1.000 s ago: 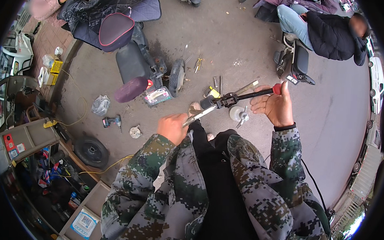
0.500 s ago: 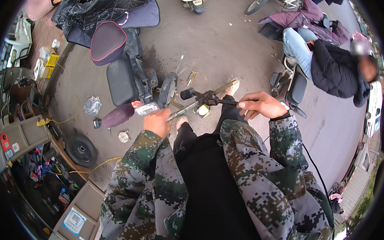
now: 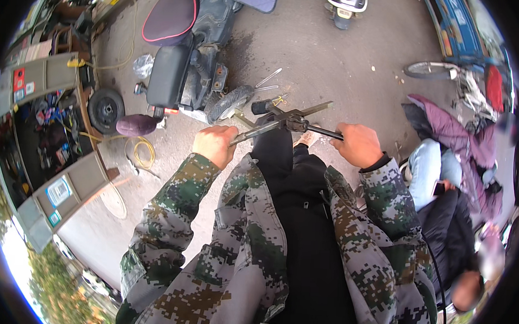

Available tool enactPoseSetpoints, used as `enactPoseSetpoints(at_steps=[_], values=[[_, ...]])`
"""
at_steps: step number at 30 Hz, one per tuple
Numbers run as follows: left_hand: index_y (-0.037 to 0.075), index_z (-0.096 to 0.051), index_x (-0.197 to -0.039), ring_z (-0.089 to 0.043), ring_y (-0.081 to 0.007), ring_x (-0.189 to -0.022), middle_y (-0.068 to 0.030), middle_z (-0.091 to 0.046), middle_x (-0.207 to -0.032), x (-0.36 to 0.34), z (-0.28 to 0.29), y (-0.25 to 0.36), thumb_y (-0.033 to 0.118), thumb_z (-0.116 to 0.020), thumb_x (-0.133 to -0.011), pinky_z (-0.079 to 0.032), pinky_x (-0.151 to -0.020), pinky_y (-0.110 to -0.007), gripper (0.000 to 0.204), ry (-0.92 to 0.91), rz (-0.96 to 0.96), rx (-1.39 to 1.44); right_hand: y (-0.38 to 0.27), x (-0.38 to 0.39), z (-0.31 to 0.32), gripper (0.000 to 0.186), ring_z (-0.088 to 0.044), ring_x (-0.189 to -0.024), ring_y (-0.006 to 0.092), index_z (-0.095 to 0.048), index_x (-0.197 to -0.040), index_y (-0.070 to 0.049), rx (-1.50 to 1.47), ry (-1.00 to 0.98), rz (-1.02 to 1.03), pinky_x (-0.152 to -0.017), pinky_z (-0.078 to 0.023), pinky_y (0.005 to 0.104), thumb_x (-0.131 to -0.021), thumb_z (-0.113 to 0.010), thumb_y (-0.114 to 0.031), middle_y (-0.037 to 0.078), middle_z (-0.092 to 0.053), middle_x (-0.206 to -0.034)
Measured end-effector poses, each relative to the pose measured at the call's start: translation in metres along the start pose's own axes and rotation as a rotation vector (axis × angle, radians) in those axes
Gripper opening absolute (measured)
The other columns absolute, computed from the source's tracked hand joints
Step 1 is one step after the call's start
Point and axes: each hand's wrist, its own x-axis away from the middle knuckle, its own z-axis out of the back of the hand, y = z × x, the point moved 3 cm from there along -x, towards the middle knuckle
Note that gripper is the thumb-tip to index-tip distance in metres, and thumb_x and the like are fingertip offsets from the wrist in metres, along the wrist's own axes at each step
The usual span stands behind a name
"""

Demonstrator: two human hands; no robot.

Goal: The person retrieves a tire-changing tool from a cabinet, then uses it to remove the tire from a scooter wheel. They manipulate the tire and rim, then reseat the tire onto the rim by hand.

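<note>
A metal tool [image 3: 296, 122] with a dark clamp-like middle, a threaded bar and a black cylindrical end piece [image 3: 262, 107] is stretched between my two hands at knee height. My left hand [image 3: 212, 146] is closed round its silver bar [image 3: 252, 133]. On the other side, my right hand [image 3: 357, 145] grips the black rod [image 3: 327, 132] that leads out of the middle. Just beyond the tool stands a scooter with a black seat [image 3: 166, 77]; its rear wheel [image 3: 230, 104] rests close to the ground. Pliers [image 3: 278, 99] lie beside the wheel, partly behind the tool.
An open tool box [image 3: 40, 146] stands at left, near a small wheel [image 3: 106, 110] and a coiled yellow hose [image 3: 141, 151]. A seated person [image 3: 443, 199] is at right, near a bicycle [image 3: 448, 75]. Another scooter [image 3: 345, 6] is parked far ahead.
My view has turned, so the surroundings have shifted in the picture. My right hand's fingers, looser before, are now wrapped round the black rod. The left hand still holds the silver bar.
</note>
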Motion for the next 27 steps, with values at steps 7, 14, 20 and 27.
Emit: enactPoseSetpoints(at_steps=[7, 14, 20, 27], values=[[0.011, -0.061, -0.084, -0.068, -0.0366, -0.075, -0.0112, -0.065, -0.076, 0.116, -0.086, -0.011, 0.013, -0.074, -0.079, -0.054, -0.067, -0.049, 0.014, 0.127, 0.174, 0.069, 0.002, -0.015, -0.093, 0.043, -0.067, -0.083, 0.0473, -0.074, -0.087, 0.002, -0.020, -0.082, 0.133, -0.073, -0.052, 0.0525, -0.093, -0.076, -0.041, 0.027, -0.067, -0.081], [0.012, -0.064, -0.096, -0.070, -0.0384, -0.078, -0.0122, -0.069, -0.080, 0.000, -0.244, 0.017, 0.021, -0.076, -0.083, -0.055, -0.069, -0.051, 0.020, 0.168, 0.422, 0.227, 0.110, -0.147, -0.044, 0.043, -0.065, -0.077, 0.0481, -0.072, -0.087, 0.004, 0.061, -0.247, 0.101, -0.070, -0.049, 0.0533, -0.093, -0.076, -0.038, 0.028, -0.064, -0.078], [0.011, -0.067, -0.108, -0.074, -0.0402, -0.090, -0.0153, -0.076, -0.090, -0.067, -0.356, 0.027, 0.045, -0.078, -0.089, -0.058, -0.080, -0.051, 0.041, 0.054, 1.033, 0.521, 0.146, -0.266, -0.011, 0.037, -0.065, -0.081, 0.0495, -0.070, -0.084, 0.001, 0.404, -0.178, 0.410, -0.070, -0.049, 0.0551, -0.092, -0.076, -0.035, 0.027, -0.066, -0.079], [-0.002, -0.075, -0.097, -0.074, -0.0414, -0.093, -0.0249, -0.075, -0.092, -0.126, -0.397, 0.050, 0.060, -0.081, -0.083, -0.056, -0.085, -0.050, 0.064, 0.185, 1.248, 1.073, 0.092, -0.328, 0.021, 0.035, -0.067, -0.074, 0.0466, -0.068, -0.080, -0.005, 0.688, -0.313, 0.775, -0.067, -0.050, 0.0554, -0.094, -0.075, -0.036, 0.022, -0.067, -0.074]])
